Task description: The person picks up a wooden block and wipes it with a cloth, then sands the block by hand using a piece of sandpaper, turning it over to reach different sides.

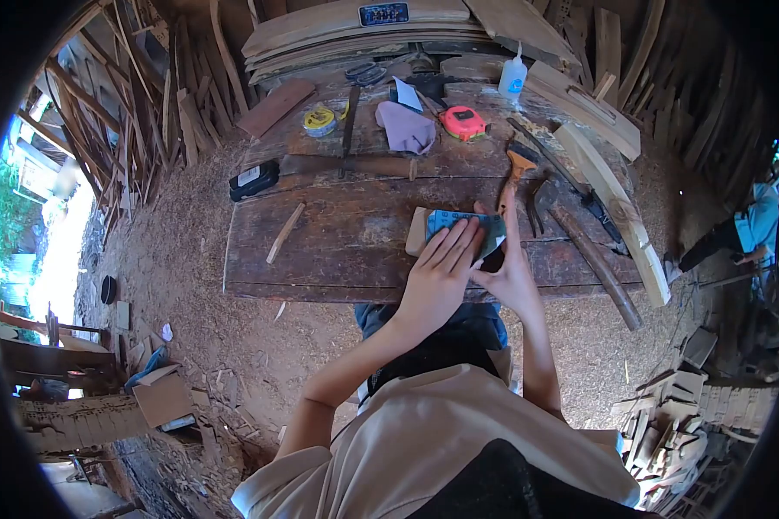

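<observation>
Near the table's front edge lies a pale wooden block (416,232) with a sheet of blue-backed sandpaper (446,216) over it; printed letters show on the sheet. My left hand (446,264) presses the sandpaper against the block, its fingers side by side on top. The sheet's right end curls up dark beside my right hand (515,264). That hand stands on edge at the right, with fingers stretched forward and thumb apart, touching the curled end. The block's right side is hidden by my hands. Just beyond my right fingertips lies a brush (520,161) with an orange handle.
The worn wooden table (337,251) also holds a yellow tape measure (320,121), a pink tape measure (464,124), a purple cloth (405,128), a glue bottle (512,76), a wooden mallet-like tool (350,165) and a curved plank (619,208). Another person (757,221) is at far right.
</observation>
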Available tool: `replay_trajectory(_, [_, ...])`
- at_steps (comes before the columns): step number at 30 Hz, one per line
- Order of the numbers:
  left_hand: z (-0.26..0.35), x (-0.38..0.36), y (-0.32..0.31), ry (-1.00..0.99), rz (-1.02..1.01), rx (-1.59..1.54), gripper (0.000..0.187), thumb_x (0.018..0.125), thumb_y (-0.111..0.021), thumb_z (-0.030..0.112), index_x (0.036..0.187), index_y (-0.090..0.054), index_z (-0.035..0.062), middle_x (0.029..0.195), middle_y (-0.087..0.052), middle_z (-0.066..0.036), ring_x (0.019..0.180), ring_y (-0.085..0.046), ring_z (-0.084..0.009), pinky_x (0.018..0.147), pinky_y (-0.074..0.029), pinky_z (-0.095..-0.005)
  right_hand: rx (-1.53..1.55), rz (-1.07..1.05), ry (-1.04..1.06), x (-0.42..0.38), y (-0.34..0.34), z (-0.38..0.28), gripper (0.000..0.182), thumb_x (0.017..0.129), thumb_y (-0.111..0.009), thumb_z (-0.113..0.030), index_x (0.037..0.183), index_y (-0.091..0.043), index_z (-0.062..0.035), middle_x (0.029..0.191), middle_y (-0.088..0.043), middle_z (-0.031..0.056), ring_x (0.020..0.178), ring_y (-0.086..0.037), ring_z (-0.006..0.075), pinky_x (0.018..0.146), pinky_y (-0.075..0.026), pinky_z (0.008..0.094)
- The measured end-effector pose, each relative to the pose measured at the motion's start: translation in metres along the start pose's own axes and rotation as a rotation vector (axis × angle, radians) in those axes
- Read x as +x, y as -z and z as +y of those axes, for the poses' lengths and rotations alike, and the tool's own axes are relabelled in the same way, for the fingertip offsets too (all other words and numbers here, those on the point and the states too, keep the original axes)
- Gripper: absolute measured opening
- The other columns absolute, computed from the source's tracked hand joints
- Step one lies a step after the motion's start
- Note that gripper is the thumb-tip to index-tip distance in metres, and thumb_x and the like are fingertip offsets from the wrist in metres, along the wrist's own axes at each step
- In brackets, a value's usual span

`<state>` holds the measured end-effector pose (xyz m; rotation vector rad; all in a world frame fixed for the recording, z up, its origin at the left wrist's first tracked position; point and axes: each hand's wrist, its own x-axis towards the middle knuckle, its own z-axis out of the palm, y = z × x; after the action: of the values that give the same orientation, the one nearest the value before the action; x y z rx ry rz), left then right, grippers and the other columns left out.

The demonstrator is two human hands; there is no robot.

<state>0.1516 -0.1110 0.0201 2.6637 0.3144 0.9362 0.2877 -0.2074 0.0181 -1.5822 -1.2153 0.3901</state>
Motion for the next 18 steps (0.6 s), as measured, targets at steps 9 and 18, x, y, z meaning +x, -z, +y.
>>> replay_trajectory(9, [-0.026,0.005,0.015,0.154,0.056,0.087,0.047,0.085,-0.055,0.005,0.131,-0.058,-0.0027,0.14,-0.057,-0.017,0.134,-0.052,-0.0273,0.115,-0.036,-0.0422,-0.101,-0.003,0.055,0.001,-0.001,-0.005,0.134,0.069,-0.09,-0.015,0.159,0.009,-0.0142,0.149,-0.045,0.0261,0.141,-0.041,0.0373,0.114,-0.036,0.0448])
replay_trajectory(18, [-0.035,0.009,0.013,0.133,0.078,0.072,0.045,0.086,-0.058,0.01,0.129,-0.06,-0.0022,0.141,-0.057,-0.017,0.132,-0.054,-0.0275,0.114,-0.036,-0.0435,-0.092,0.005,0.062,0.002,-0.001,-0.003,0.135,0.069,-0.091,-0.014,0.159,0.009,-0.015,0.146,-0.048,0.0265,0.138,-0.045,0.038,0.111,-0.04,0.0447])
